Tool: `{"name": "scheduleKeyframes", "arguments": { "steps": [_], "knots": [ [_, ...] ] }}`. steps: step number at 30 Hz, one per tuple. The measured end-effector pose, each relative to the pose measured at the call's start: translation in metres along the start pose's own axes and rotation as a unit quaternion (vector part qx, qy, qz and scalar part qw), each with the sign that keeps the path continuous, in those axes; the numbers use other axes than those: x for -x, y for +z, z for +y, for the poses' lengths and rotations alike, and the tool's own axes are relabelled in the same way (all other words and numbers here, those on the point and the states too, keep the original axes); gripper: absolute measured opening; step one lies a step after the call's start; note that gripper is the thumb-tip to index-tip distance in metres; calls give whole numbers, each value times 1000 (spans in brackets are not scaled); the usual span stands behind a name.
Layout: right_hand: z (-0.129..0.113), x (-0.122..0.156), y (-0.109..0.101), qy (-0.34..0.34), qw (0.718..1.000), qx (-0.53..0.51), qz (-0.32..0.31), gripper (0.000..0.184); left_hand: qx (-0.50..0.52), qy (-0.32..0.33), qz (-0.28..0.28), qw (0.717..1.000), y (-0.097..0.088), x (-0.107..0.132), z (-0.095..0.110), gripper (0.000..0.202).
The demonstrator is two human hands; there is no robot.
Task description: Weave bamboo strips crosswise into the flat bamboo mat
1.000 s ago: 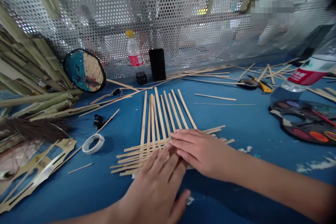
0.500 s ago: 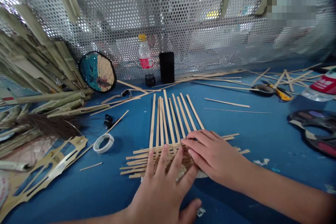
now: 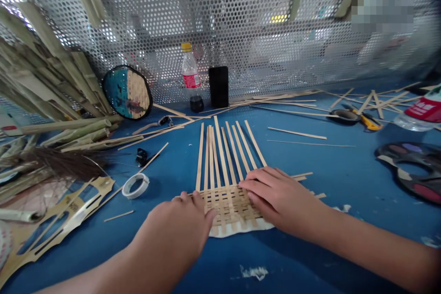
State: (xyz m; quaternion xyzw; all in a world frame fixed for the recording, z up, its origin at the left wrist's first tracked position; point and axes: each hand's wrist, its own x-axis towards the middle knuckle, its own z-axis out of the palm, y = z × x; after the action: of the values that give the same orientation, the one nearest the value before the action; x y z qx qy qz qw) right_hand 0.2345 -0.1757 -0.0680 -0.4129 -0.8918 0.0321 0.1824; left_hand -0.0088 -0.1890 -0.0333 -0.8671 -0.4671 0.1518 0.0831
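A flat weave of thin bamboo strips [image 3: 229, 204] lies on the blue table [image 3: 327, 179], with a white sheet [image 3: 237, 230] showing beneath its near edge. Long upright strips [image 3: 223, 151] fan out beyond it. My right hand [image 3: 280, 200] rests flat on the weave's right side, fingers together. My left hand [image 3: 179, 225] sits at the weave's left edge, fingers curled over the strip ends and thumb tucked against the weave. Its fingertips are partly hidden from this angle.
A plastic bottle [image 3: 190, 71] and a black block [image 3: 218, 87] stand by a perforated metal screen [image 3: 220, 18]. Bamboo pieces [image 3: 65, 133] pile at left. A tape roll [image 3: 135, 186], yellow-handled scissors [image 3: 368, 121], a paint palette [image 3: 406, 170] and loose strips surround the weave.
My left hand has drawn back from its spread position on the weave to the left edge, with fingers curled. More of the weave and the white sheet now shows. My right hand barely moved.
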Motion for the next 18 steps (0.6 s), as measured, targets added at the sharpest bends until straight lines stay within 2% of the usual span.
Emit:
{"name": "scheduleKeyframes", "arguments": {
  "steps": [3,7,10,12,14,16,18],
  "knots": [
    [1,-1,0,1,1000,4,-1,30,-29,26,22,999,10,0,2,42],
    [2,-1,2,0,1000,-2,3,29,-72,-30,84,993,26,6,19,49],
    [2,-1,-1,2,1000,-30,1,29,-98,-41,93,990,24,8,24,53],
    [3,-2,-8,13,997,-78,4,28,-106,-39,97,989,16,6,18,57],
    [8,-2,-18,65,985,-156,29,28,-102,-44,79,991,5,0,5,61],
    [18,-3,-29,149,957,-236,76,30,-77,-61,34,995,-6,-9,-10,59],
    [33,-4,-36,221,929,-270,120,30,-28,-39,-8,999,-12,-19,-25,52]
  ]
}}
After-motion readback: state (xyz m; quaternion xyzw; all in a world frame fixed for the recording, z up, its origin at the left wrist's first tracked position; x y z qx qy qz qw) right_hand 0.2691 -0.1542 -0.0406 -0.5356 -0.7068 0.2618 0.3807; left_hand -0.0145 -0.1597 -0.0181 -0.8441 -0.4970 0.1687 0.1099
